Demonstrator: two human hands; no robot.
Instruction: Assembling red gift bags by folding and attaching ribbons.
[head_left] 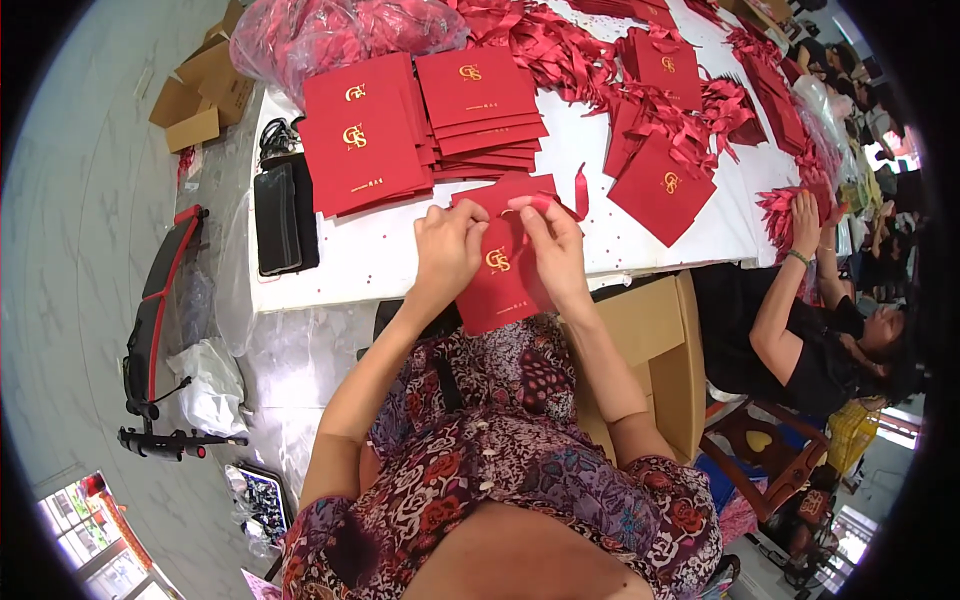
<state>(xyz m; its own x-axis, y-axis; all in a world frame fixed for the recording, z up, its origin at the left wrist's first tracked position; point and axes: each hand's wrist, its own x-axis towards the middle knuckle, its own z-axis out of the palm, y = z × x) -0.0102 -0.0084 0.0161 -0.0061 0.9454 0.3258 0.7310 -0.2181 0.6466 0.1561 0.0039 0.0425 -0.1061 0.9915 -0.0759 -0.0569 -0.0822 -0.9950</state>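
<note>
A red paper gift bag (492, 300) with a gold emblem lies between my hands, its lower end hanging past the table's near edge. My left hand (447, 250) is closed in a pinch at the bag's upper left side; its fingertips hide whatever they grip. On the upper right, my right hand (556, 250) pinches a red satin ribbon (581, 190) between thumb and fingers. The ribbon's loose end sticks up beyond that hand. Just behind are two stacks of flat red bags, a left stack (362, 135) and a right stack (478, 95).
On the white-covered table (350, 285) a black phone (279, 220) lies at left. Ribboned bags (665, 190) and a plastic sack (340, 35) lie farther back. An open carton (690, 370) stands by my right arm. A co-worker (800, 330) handles ribbons at right.
</note>
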